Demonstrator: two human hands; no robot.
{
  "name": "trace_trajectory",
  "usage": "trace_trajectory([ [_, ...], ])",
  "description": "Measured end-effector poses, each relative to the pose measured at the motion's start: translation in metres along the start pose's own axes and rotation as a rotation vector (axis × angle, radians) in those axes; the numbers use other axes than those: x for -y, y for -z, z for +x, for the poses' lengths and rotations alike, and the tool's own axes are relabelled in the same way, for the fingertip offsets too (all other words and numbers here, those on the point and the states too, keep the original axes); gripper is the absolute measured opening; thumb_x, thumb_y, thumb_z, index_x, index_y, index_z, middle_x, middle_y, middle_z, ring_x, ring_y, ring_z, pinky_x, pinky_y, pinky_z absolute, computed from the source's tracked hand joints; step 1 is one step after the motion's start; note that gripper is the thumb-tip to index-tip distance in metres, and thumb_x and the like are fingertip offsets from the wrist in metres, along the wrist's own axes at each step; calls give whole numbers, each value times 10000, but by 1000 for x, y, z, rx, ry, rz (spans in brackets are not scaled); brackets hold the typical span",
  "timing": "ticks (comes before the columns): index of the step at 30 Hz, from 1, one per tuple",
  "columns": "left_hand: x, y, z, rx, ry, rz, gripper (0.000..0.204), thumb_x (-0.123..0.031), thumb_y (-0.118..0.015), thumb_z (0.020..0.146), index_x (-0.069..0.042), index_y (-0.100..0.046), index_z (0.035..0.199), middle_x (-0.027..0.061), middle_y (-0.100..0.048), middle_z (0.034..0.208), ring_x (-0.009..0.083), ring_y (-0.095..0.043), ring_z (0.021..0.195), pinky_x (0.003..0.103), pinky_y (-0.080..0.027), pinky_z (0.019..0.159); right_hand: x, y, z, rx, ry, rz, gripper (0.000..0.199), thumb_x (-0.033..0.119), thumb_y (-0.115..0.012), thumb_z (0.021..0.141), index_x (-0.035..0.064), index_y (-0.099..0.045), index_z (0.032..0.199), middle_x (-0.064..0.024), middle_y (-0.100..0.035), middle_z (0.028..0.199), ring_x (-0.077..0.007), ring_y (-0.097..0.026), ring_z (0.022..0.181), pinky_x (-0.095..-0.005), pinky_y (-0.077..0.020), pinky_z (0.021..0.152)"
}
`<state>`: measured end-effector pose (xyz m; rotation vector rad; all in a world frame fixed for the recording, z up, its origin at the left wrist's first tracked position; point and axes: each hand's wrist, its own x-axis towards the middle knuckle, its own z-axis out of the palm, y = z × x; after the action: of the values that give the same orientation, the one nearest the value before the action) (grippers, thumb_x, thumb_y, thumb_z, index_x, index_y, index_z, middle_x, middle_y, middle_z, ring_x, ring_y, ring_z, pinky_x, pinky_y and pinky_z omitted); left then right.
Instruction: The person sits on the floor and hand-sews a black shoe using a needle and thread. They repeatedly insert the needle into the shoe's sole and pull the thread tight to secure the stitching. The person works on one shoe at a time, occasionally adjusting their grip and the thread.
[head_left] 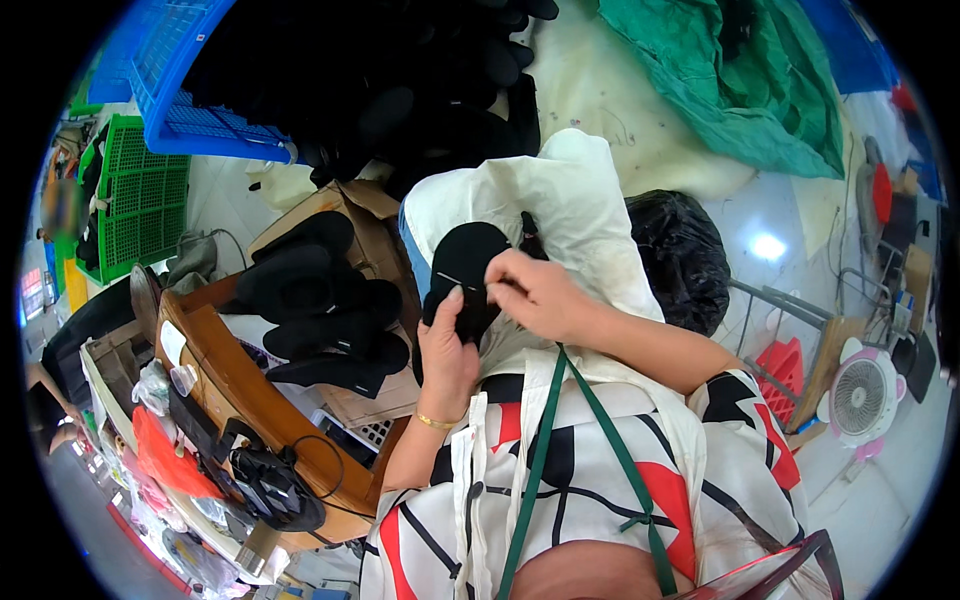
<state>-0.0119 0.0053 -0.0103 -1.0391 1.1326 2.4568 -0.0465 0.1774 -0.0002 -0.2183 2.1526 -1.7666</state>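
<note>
Over my lap, which a white apron (590,190) covers, I hold a black slipper (470,250) with a small pale strip on it. My left hand (447,355) grips its near end, thumb on top. My right hand (540,295) is closed in a pinch at the slipper's right side. Whatever lies between those fingertips, if anything, is too small to make out. Another dark piece (530,235) shows just beyond my right hand. To the left, several black slippers (330,310) lie stacked beside a cardboard box (365,230).
A large heap of black slippers (400,100) lies ahead by a blue crate (165,70). A green crate (145,195) and a wooden bench (230,390) are to the left. On the right are a black plastic bag (680,260), a green cloth (740,90) and a fan (865,395).
</note>
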Motion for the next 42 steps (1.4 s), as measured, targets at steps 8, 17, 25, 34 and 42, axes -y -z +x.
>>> trace_trajectory([
  [8, -15, 12, -10, -19, 9, -40, 246, -128, -651, 906, -41, -674, 1135, 62, -700, 1159, 197, -655, 1082, 373, -483, 1017, -4, 26, 15, -125, -56, 123, 315, 227, -669, 938, -5, -625, 1145, -86, -655, 913, -137, -600, 817, -279, -495, 740],
  [17, 1, 6, -11, 84, 34, -25, 367, -84, -613, 912, 26, -598, 1261, 118, -666, 1211, 223, -655, 1086, 364, -513, 991, -12, 2, 20, -46, -191, 184, 313, 269, -697, 924, -6, -617, 1050, -71, -640, 877, -108, -557, 817, -279, -491, 740],
  [25, 23, 6, 6, 32, 16, 96, 385, -111, -773, 856, 58, -638, 1175, 100, -691, 1094, 180, -655, 955, 307, -525, 894, 5, 21, 19, -394, 244, -469, 246, 213, -750, 816, 30, -655, 951, -152, -613, 844, -326, -608, 831, -411, -489, 743],
  [34, 34, 11, -3, 174, -62, 328, 199, -77, -723, 896, 25, -700, 1065, 33, -694, 972, 95, -617, 855, 243, -501, 741, 6, 7, 5, 19, 213, -403, 141, 169, -744, 803, 66, -657, 844, -107, -591, 793, -303, -601, 723, -401, -482, 631],
  [42, 37, 8, -2, 222, -189, 657, 250, -192, -774, 847, 46, -708, 892, 25, -671, 770, 65, -551, 693, 267, -469, 622, -1, 17, 3, -5, 175, -415, 146, 158, -688, 860, 51, -602, 813, -127, -597, 807, -318, -609, 762, -417, -490, 667],
])
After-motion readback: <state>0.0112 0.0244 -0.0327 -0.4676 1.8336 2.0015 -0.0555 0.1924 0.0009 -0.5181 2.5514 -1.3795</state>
